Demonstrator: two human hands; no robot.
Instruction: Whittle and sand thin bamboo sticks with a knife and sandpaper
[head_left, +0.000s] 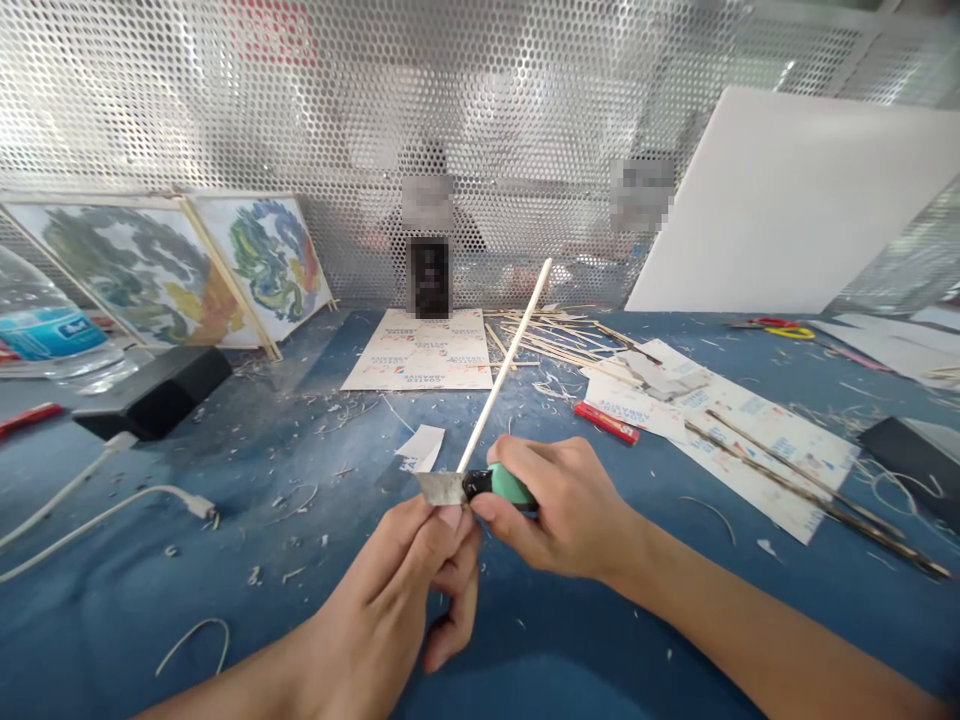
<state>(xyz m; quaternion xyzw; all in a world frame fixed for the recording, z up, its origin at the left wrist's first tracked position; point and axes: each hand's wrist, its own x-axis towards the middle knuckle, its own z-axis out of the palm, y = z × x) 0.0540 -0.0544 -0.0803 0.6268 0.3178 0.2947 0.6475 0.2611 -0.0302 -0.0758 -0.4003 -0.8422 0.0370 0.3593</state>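
Note:
My left hand (409, 570) is closed around the lower end of a thin pale wooden stick (510, 360), which slants up and away to the right. In my right hand (562, 500) is a knife with a green and black handle (511, 485), gripped from the right side. Its short, wide blade (442, 488) points left and lies across the stick just above my left fingers. Whether the edge bites into the wood cannot be made out. The stick's bottom end is hidden inside my left hand.
Thin sticks (555, 335) lie heaped at the back, near sandpaper sheets (412, 365) and a red box cutter (606, 423). Shavings litter the blue table (300, 600). Dragon pictures (270, 260), a water bottle (56, 325) and a black block (154, 390) stand left; a white board (795, 200) leans right.

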